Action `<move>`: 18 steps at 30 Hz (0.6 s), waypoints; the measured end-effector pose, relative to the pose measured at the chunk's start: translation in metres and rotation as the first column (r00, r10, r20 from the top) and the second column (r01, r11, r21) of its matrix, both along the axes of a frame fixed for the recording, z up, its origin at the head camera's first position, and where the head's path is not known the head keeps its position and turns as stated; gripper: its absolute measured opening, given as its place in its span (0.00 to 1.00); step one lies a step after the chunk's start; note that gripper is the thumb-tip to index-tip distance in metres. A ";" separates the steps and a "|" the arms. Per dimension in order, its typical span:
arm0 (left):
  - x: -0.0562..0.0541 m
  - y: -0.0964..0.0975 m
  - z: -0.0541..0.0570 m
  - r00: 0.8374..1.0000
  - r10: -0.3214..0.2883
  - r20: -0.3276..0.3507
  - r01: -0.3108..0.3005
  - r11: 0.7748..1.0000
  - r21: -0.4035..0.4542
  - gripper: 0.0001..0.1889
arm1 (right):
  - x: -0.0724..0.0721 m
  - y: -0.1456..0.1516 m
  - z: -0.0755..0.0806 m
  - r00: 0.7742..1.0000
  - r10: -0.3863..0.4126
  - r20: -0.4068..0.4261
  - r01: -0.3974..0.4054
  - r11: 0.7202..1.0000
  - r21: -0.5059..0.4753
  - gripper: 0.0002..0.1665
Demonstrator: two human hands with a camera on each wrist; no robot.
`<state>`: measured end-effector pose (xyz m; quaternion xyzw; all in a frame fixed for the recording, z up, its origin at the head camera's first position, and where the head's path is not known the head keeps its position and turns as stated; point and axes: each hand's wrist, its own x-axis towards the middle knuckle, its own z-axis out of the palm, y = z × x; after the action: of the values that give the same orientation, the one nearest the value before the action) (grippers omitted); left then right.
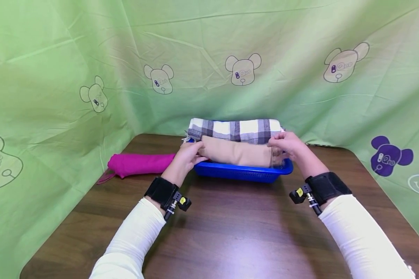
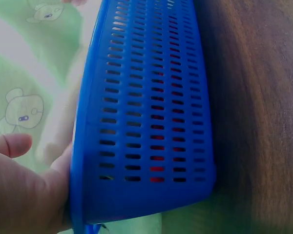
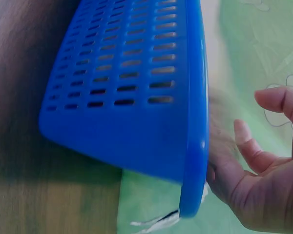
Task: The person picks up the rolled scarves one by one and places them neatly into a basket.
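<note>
A beige rolled cloth [image 1: 236, 152], fringed at its right end, lies along the near side of the blue basket [image 1: 235, 171]. My left hand [image 1: 189, 155] is at the roll's left end, its fingertips right beside the cloth. In the left wrist view that hand [image 2: 29, 187] is at the basket's rim, fingers spread. My right hand [image 1: 288, 144] reaches over the fringed end from the right. Its thumb and finger stand apart in the right wrist view, where the lower part of the hand [image 3: 263, 190] meets the rim. Behind the beige roll lies a checked rolled cloth [image 1: 235, 131] with fringe.
A magenta rolled cloth [image 1: 141, 164] with a cord loop lies on the wooden table [image 1: 223, 228], left of the basket. Something red shows through the basket's slots. Green curtain [image 1: 202, 42] with bear drawings surrounds the table's back and sides.
</note>
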<state>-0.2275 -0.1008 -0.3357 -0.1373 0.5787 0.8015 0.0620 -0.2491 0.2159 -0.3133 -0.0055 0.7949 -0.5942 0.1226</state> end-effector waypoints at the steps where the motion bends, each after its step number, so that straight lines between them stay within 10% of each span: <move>1: 0.000 -0.001 0.001 1.000 -0.001 0.007 0.001 1.000 0.008 0.08 | 0.000 0.002 0.000 1.000 0.008 0.007 -0.008 1.000 0.002 0.10; 18: 0.007 0.000 0.010 1.000 0.011 0.002 -0.011 0.997 -0.077 0.05 | 0.001 0.008 0.004 0.999 0.031 0.037 -0.028 0.998 -0.058 0.13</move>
<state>-0.2200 -0.1008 -0.3254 -0.1435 0.6085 0.7787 0.0530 -0.2479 0.2238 -0.3095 -0.0097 0.7748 -0.6151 0.1460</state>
